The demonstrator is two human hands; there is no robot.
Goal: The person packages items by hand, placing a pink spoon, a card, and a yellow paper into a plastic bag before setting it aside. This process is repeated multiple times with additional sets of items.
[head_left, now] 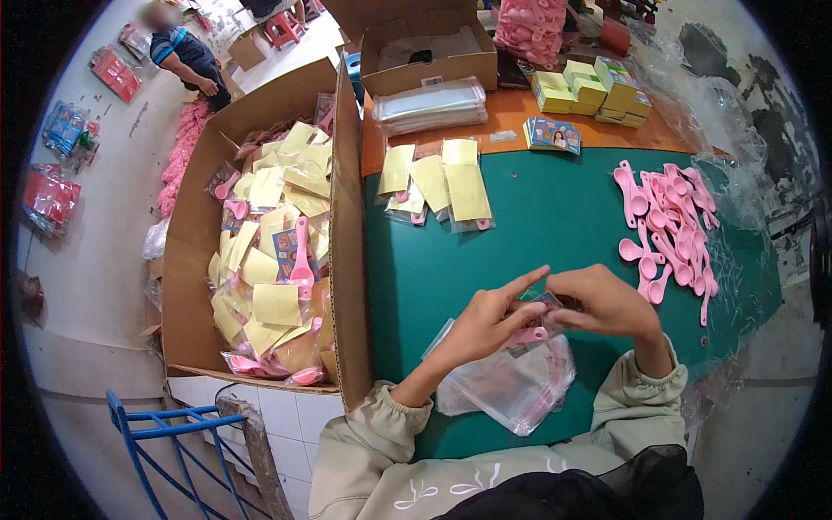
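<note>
"Two hands so close together; what do they have?"

"My right hand [602, 302] pinches a clear plastic packet [551, 299] at the fingertips. My left hand [485, 322] is bent in against it, index finger stretched out."

"Is the left one gripping anything?"

"I cannot tell; its palm side is hidden. A pink plastic spoon [530, 334] shows just below those fingers, handle end towards my right hand."

"And beneath your grip?"

"A fanned pile of clear bags [511, 394], on the green tabletop [416, 286]."

"Further out?"

"Ahead and a little left of my grip lie some yellow-carded spoon packs [469, 192]. Ahead and right, there's a loose heap of pink spoons [676, 217]. Left of my grip stands a tall cardboard carton [184, 260], heaped with more yellow-carded packs [276, 303]."

"What about the far edge?"

"Straight ahead of my grip, printed cards [555, 136], with stacked cards [582, 85] behind. Left of those, a stack of flat clear sleeves [429, 104] in front of an open box [433, 80]."

"Anyone there?"

"A person [184, 61] in a dark top, far off past the carton."
</note>
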